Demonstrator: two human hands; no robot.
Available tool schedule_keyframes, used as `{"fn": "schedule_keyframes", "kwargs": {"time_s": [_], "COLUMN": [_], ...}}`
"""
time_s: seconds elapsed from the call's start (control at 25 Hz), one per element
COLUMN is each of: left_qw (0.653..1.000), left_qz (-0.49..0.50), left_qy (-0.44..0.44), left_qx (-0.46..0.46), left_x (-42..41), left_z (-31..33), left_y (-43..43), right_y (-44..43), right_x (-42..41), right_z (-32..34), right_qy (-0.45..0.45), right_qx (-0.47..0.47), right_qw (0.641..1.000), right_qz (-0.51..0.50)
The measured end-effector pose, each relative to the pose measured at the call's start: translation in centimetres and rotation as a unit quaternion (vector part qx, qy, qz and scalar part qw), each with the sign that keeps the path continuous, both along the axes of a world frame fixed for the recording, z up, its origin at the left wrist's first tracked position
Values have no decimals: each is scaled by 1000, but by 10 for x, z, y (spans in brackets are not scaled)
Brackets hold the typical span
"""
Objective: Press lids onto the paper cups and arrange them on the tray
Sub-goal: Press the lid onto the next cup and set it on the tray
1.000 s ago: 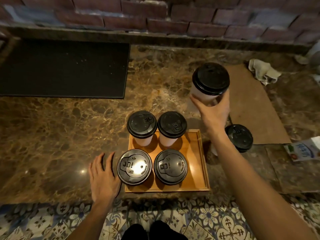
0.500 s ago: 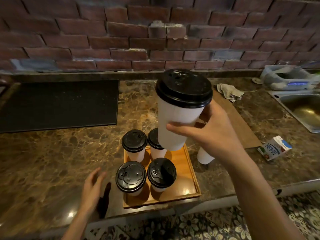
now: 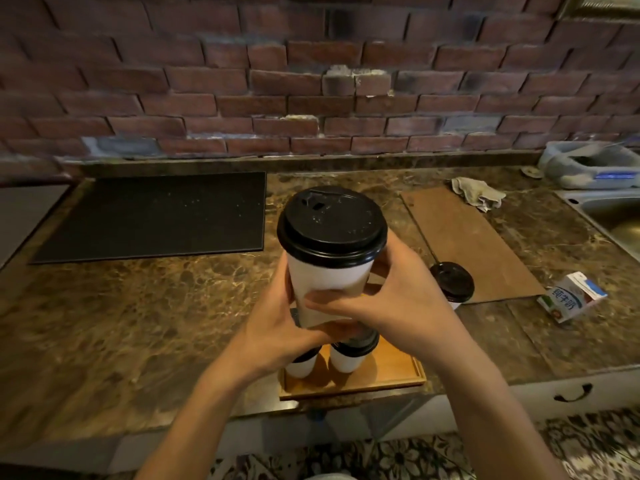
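Note:
I hold a tall white paper cup [image 3: 327, 282] with a black lid [image 3: 331, 226] up in the air above the wooden tray [image 3: 388, 375]. My left hand [image 3: 277, 320] wraps its left side and base. My right hand [image 3: 381, 306] grips its front and right side. Under my hands, two lidded white cups [image 3: 348, 355] show on the tray; the other cups there are hidden. One more lidded cup [image 3: 452, 282] stands on the counter to the right of the tray.
A black mat [image 3: 156, 216] lies at the back left of the marble counter [image 3: 121, 323]. A brown board [image 3: 467, 244], a crumpled cloth [image 3: 478, 194] and a small milk carton [image 3: 571, 297] sit to the right. A steel sink [image 3: 616, 220] is at the far right.
My right hand lifted the tall cup from the counter and brought it toward me over the tray. My left hand rose from the counter and took hold of the cup too.

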State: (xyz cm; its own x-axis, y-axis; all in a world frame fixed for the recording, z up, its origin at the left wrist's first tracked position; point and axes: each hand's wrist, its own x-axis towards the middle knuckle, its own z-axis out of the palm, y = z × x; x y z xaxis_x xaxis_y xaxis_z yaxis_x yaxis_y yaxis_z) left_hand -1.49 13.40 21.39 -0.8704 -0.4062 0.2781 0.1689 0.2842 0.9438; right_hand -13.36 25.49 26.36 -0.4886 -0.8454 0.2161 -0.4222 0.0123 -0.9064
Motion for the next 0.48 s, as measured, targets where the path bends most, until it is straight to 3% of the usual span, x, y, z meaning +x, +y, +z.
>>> {"fn": "schedule_keyframes", "kwargs": {"time_s": [0.24,0.4,0.48], "left_qw": [997,994,992], "left_qz": [25,54,82], "left_qy": [68,92,97], "left_qx": [30,16,13], "left_x": [7,8,6], "left_z": [0,-2,-1], "left_y": [5,9,13], "right_y": [2,15,15], "right_x": [19,15,12], "right_z": [3,42,78], "right_qy": [4,72,134], "right_qx": [10,95,68], "right_qw": [1000,993,988], "right_qz": [-11,-12,-36]}}
